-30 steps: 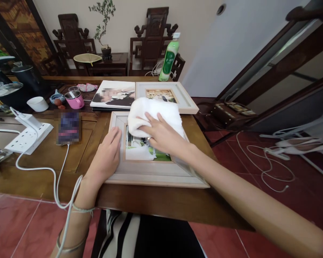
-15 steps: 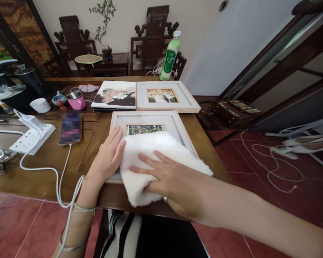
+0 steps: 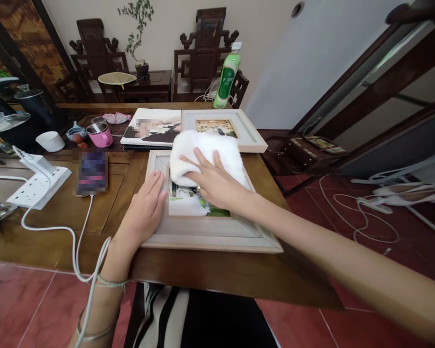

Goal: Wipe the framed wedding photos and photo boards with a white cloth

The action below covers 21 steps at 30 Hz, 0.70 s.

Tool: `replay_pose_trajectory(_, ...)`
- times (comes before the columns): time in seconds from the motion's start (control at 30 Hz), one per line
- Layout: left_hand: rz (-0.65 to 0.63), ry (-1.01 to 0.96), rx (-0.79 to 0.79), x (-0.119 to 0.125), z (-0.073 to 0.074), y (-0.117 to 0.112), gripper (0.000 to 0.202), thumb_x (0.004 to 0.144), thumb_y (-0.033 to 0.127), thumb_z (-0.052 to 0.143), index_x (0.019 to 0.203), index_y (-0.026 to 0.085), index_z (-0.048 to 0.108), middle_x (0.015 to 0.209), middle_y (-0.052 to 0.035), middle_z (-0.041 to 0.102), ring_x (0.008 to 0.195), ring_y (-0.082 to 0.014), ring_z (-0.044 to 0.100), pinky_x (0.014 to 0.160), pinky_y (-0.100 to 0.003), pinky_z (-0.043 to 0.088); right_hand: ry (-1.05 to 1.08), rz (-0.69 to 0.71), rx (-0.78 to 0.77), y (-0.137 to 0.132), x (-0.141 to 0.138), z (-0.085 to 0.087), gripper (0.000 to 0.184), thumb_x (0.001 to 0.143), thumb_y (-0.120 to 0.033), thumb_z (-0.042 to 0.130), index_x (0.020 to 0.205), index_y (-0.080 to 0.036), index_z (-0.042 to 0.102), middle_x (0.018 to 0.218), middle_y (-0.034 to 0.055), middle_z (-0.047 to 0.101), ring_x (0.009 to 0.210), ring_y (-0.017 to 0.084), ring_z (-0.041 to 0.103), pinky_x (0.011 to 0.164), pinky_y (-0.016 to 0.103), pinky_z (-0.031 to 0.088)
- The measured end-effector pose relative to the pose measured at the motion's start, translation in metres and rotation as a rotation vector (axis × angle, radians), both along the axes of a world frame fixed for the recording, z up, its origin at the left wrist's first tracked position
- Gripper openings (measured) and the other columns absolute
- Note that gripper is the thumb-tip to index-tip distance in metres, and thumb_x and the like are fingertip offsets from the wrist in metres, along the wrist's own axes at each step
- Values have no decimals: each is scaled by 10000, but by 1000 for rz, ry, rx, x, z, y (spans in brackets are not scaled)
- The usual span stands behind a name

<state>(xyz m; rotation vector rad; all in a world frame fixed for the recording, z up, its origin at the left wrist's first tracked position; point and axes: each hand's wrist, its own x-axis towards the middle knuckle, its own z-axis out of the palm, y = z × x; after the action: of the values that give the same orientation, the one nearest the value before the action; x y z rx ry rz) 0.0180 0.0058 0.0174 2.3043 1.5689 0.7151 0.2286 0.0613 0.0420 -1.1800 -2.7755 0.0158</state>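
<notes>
A light wooden picture frame (image 3: 210, 241) lies face up on the table, with a photo showing under its front. My left hand (image 3: 143, 208) rests flat on the frame's left edge, fingers stretched out and holding nothing. My right hand (image 3: 217, 181) has hold of a fluffy white cloth (image 3: 217, 142), its fingers spread over the top and pressing it down. The cloth covers the upper part of the photo and the frame's far edge. It also overlaps the near edge of a second picture frame (image 3: 252, 130) behind.
A photo panel (image 3: 152, 126) lies left of the second frame, and a green bottle (image 3: 227, 77) stands behind. On the left are a pink mug (image 3: 100, 135), a white cup (image 3: 50, 141), a phone (image 3: 92, 173) and a power strip (image 3: 39, 186). A white cable (image 3: 74, 241) crosses my left forearm.
My right hand has pushed the white cloth away from me, from the frame's near edge to its far edge. The lower photo and near border now show. My left hand stays in place.
</notes>
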Motion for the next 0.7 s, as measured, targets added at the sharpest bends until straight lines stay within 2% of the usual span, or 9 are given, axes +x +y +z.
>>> replay_pose_trajectory(0.13, -10, -103, 55, 1, 4, -1, 605, 1020, 422, 236, 1536, 114, 169, 1621, -162, 153, 1501, -242, 125, 1216, -464, 154, -37, 96, -46, 8, -28, 5, 595, 788, 47, 379, 1314, -166, 559, 1602, 78, 246, 1461, 413, 37, 1088, 768, 86)
replay_pose_trajectory(0.2, -10, -137, 85, 0, 4, -2, 635, 1017, 454, 224, 1547, 121, 114, 1631, -157, 93, 1505, -254, 62, 1217, -473, 117, -69, 134, -69, -1, -37, 10, 551, 807, 38, 378, 1292, -129, 578, 1596, 107, 256, 1463, 405, 65, 1103, 747, 97)
replay_pose_trajectory(0.3, -23, -175, 87, -2, 3, -4, 667, 1007, 507, 223, 1550, 136, 108, 1633, -152, 80, 1504, -270, 40, 1212, -493, 101, -117, 203, -129, -27, -39, 17, 536, 798, 33, 412, 1289, -96, 585, 1585, 137, 274, 1462, 396, 88, 1134, 696, 109)
replay_pose_trajectory(0.4, -30, -212, 81, -5, 2, -4, 700, 995, 549, 203, 1549, 130, 121, 1628, -159, 111, 1504, -263, 63, 1212, -482, 109, -127, 303, -225, -60, -32, 24, 534, 782, 21, 447, 1264, -131, 619, 1587, 132, 267, 1461, 381, 109, 1150, 661, 120)
replay_pose_trajectory(0.47, -31, -220, 78, -5, 1, -4, 698, 992, 555, 195, 1546, 132, 144, 1618, -160, 164, 1498, -251, 132, 1212, -470, 138, -121, 319, -283, -79, -26, 28, 534, 777, 5, 472, 1266, -146, 625, 1584, 146, 262, 1458, 382, 116, 1150, 653, 131)
replay_pose_trajectory(0.57, -20, -158, 38, -4, 1, -3, 634, 1006, 495, 207, 1508, 114, 275, 1580, -167, 290, 1475, -242, 240, 1203, -465, 198, -98, 266, -330, -97, -17, 33, 540, 761, -13, 493, 1271, -133, 624, 1558, 171, 305, 1447, 389, 137, 1151, 640, 149)
replay_pose_trajectory(0.7, -5, 21, -8, -1, 1, 0, 520, 1010, 349, 258, 1391, 58, 460, 1535, -183, 376, 1472, -267, 245, 1183, -500, 254, -44, 187, -316, -102, -5, 32, 560, 709, 14, 472, 1211, -151, 658, 1534, 143, 364, 1443, 339, 215, 1160, 607, 173)
